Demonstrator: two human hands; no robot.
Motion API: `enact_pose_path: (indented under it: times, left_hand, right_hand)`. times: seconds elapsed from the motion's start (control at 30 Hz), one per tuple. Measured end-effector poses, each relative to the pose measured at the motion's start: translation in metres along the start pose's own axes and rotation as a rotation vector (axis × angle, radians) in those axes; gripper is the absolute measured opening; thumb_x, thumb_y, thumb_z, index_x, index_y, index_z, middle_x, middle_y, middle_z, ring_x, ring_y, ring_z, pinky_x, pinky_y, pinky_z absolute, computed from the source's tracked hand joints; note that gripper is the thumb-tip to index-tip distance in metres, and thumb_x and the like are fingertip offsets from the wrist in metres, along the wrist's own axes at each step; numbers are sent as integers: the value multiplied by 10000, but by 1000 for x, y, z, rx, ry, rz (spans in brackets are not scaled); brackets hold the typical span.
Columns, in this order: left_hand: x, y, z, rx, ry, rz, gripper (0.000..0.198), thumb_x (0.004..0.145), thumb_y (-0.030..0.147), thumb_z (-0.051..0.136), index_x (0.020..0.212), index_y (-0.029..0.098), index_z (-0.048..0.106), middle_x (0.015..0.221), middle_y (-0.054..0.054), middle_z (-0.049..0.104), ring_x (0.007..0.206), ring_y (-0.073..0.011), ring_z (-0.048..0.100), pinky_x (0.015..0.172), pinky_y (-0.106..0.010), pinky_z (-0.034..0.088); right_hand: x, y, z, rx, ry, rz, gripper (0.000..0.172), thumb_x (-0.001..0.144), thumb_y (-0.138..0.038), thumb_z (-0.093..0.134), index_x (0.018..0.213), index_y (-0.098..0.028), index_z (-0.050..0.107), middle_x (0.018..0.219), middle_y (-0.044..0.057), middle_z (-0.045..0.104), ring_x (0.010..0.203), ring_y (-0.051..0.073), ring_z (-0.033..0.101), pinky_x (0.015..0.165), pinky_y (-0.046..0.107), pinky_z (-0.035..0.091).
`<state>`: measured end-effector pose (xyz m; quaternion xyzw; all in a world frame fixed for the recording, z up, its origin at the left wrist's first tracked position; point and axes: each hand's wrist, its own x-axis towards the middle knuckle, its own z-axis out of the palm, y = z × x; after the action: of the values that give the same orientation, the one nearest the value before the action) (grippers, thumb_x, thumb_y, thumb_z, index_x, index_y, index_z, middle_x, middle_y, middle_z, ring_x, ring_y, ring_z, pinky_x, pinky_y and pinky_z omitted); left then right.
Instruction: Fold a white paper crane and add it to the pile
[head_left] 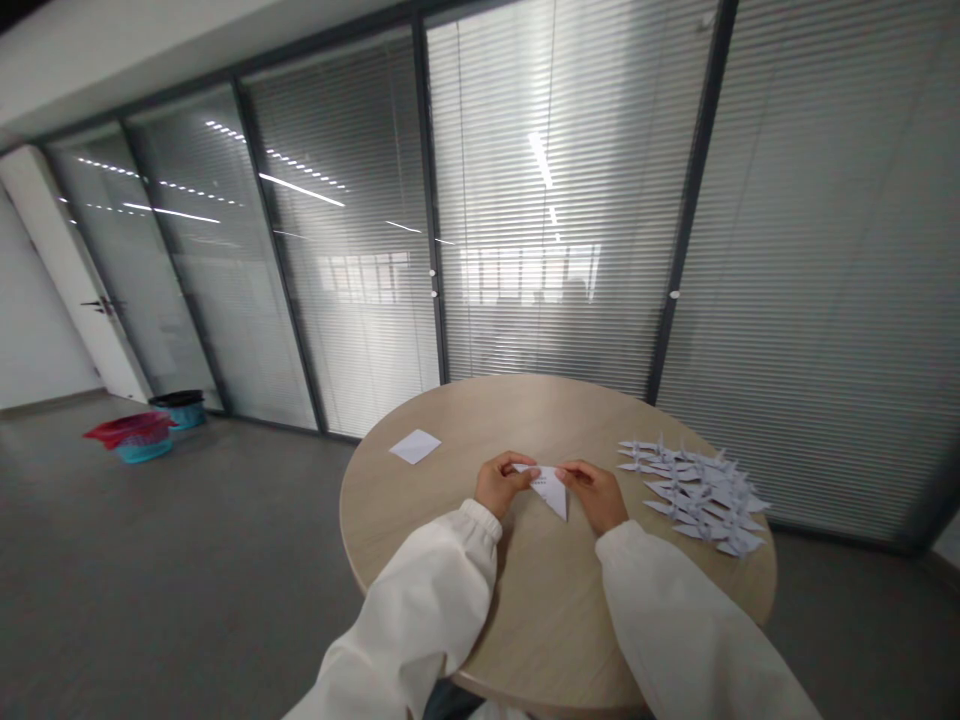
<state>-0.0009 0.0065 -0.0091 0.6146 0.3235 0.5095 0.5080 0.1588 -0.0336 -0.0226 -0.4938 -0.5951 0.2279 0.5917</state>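
Note:
Between my hands is a folded sheet of white paper (552,490), a triangle with its point toward me and some small print on it. My left hand (504,484) pinches its upper left corner between thumb and fingers. At the upper right corner my right hand (596,493) grips the paper in the same way. Both hands are just above the round wooden table (547,610). To the right lie several folded paper cranes (697,495) in close rows. A flat white paper square (415,446) rests on the table at the left.
Glass partitions with blinds (555,200) stand behind the table. On the floor at the far left are a blue bin with a red liner (135,436) and one with a black liner (180,408). Beyond them is a white door (75,270).

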Motion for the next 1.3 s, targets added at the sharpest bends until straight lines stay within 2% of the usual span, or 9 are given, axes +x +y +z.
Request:
enact_pose_path:
  times: [0.2,0.43,0.57,0.67,0.73,0.8,0.9,1.13,1.3]
  left_hand:
    - [0,5,2,-129,30,-61,315,501,311,703,712,108,585,575,-19,595,552,-114,552,558,-237,474]
    - [-6,13,3,-153,-10,-17,419,593,372,627,921,116,575,428,71,403,487,-72,484,596,-253,484]
    - [-8,15,3,-165,-24,4,445,614,398,600,969,134,550,473,63,442,522,-83,515,610,-259,483]
    - [-7,13,4,-208,-52,-47,493,598,390,620,1015,151,511,538,40,531,580,-111,562,646,-293,486]
    - [-6,10,6,-198,-74,-122,490,566,368,653,983,143,525,620,-1,597,610,-133,585,650,-307,488]
    - [-5,6,8,-143,-116,-194,405,529,344,684,843,106,585,667,-41,625,597,-141,589,637,-295,491]
    - [-5,3,9,-73,-146,-222,347,523,339,688,750,86,622,657,-56,635,547,-135,581,591,-270,494]
    - [-6,5,8,-32,-109,-192,341,516,355,689,710,78,640,562,-46,621,474,-123,559,528,-250,491]
    - [-8,4,11,-76,-200,-274,362,511,368,688,709,71,633,614,-59,635,522,-129,578,584,-266,494]
  right_hand:
    - [1,3,0,-46,70,-49,297,681,-434,530,778,-172,631,754,45,650,685,181,580,635,280,449]
    - [1,0,0,-43,103,-64,311,672,-446,530,770,-170,635,757,54,654,687,189,584,628,285,452]
    - [1,2,0,-30,100,-51,312,665,-452,535,766,-174,634,750,49,654,691,193,585,629,286,453]
    - [2,5,0,-9,102,-25,309,664,-444,543,773,-170,633,757,49,655,690,192,587,630,286,454]
    - [1,5,-1,13,95,-13,306,667,-435,545,781,-165,631,761,51,653,688,189,587,626,282,455]
    - [1,3,0,32,80,-12,304,670,-428,546,787,-160,630,762,53,652,691,187,586,627,278,454]
    - [0,0,1,30,64,-15,302,668,-426,550,781,-158,632,753,51,651,688,187,582,629,276,451]
    - [-1,-2,1,24,45,-22,293,678,-419,538,764,-155,632,735,48,647,670,181,576,611,268,448]
    - [0,-4,-1,58,58,-12,306,671,-418,544,775,-144,633,752,57,650,696,188,582,636,277,453]
